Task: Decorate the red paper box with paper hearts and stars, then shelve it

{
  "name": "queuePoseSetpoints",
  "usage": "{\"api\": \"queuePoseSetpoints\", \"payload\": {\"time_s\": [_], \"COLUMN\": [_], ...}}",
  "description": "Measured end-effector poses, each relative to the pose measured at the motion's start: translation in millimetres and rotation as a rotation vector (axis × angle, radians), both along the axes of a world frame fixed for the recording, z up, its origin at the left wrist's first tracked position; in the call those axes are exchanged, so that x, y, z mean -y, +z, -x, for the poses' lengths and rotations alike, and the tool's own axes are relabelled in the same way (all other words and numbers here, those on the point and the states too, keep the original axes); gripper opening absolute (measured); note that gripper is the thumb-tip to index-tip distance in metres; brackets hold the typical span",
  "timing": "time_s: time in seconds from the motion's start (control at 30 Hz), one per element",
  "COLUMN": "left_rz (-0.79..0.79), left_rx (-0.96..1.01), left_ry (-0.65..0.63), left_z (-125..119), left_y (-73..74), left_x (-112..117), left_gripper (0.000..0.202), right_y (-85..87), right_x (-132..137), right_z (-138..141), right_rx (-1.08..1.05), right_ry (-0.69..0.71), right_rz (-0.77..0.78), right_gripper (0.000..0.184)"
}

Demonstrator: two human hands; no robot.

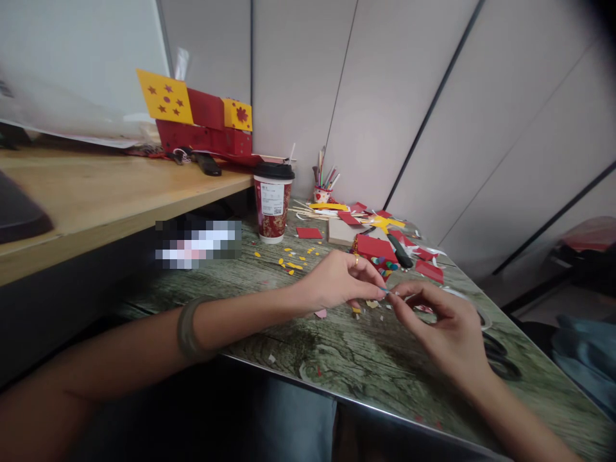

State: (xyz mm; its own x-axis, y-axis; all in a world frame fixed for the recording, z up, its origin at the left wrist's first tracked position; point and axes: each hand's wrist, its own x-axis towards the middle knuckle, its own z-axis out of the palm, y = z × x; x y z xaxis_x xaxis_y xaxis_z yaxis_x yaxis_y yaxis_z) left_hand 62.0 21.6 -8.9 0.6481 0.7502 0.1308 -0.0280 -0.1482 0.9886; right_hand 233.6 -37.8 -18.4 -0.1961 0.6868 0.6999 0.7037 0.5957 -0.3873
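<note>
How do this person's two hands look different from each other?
The left hand wears a ring; the right hand shows none. A bangle circles the left forearm, while the visible right forearm is bare. The left reaches in from the picture's left, the right from the lower right. Both have fingertips at a thin bluish piece, though which grips it is unclear.

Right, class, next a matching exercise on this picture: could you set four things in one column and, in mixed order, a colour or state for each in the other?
Column one
1. Left hand
2. Tiny pinched piece
3. Paper cup
4. Small pot

Column two
A. Topped by a black lid
B. Filled with upright sticks
C. Wearing a ring
D. Bluish

Pairs: 1-C, 2-D, 3-A, 4-B
</note>
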Motion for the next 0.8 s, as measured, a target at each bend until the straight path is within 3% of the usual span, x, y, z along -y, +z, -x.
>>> {"api": "queuePoseSetpoints", "payload": {"time_s": [0.2, 0.47, 0.8], "left_rz": [-0.019, 0.145, 0.253], "left_rx": [-0.004, 0.083, 0.121], "left_ry": [0.040, -0.013, -0.045], "left_z": [-0.3, 1.5, 1.3], "left_y": [4.7, -0.5, 3.8], "left_x": [5.7, 0.5, 3.8], "left_gripper": [0.007, 0.019, 0.008], "right_y": [-1.2, -3.8, -4.9], "right_x": [2.6, 3.9, 1.6], "right_z": [-1.0, -3.7, -8.6], "right_rx": [0.042, 0.126, 0.301], "right_ry": [-0.015, 0.011, 0.064], "right_rz": [-0.087, -0.172, -0.262], "right_gripper": [0.004, 0.010, 0.019]}}
